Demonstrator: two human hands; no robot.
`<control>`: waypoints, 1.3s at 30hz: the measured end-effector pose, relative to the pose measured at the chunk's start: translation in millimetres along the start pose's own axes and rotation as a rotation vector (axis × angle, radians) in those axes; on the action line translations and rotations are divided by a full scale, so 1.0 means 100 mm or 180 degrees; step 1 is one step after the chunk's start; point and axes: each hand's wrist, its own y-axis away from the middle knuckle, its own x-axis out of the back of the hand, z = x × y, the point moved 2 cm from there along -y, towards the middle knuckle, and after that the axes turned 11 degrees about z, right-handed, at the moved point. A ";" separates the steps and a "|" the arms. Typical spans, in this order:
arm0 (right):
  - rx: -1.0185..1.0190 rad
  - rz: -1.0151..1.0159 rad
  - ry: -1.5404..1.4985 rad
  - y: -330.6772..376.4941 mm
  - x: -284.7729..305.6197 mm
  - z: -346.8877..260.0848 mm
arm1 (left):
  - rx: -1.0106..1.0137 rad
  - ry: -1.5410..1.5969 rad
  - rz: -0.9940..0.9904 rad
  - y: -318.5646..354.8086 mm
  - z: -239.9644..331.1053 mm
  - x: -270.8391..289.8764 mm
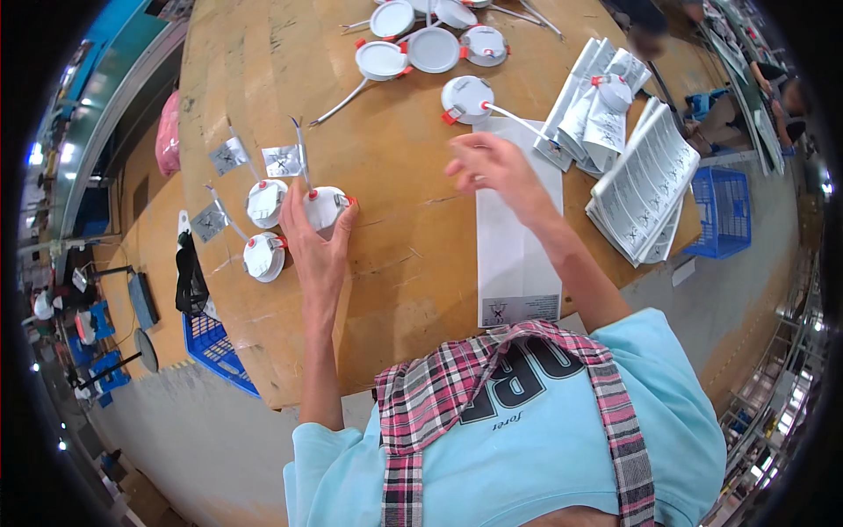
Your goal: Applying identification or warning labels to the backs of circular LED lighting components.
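My left hand (314, 241) is closed around the rim of a round white downlight (325, 207) with red-tipped clips. Its short cable stands up and carries a silver label (282, 162) like a flag. Just left of it sit two more downlights, an upper one (263, 204) and a lower one (262, 257), each with a labelled cable. My right hand (500, 174) hovers over a long white label sheet (518, 237), fingers apart and slightly blurred, with nothing visible in them. Beyond it lies a downlight (467, 99) whose white cable reaches right and bears no visible label.
Several downlights (433, 50) are clustered at the table's far side. Stacks of printed sheets (645, 184) lie at the right, one with a downlight (613, 92) on top. Blue crates stand beyond the right edge (722, 211) and the left edge (215, 351). Other people are at the far right.
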 end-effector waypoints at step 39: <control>0.0390 0.1062 -0.0803 -0.13 0.29 -0.20 | -0.0905 0.0386 -0.0471 0.33 0.48 -0.44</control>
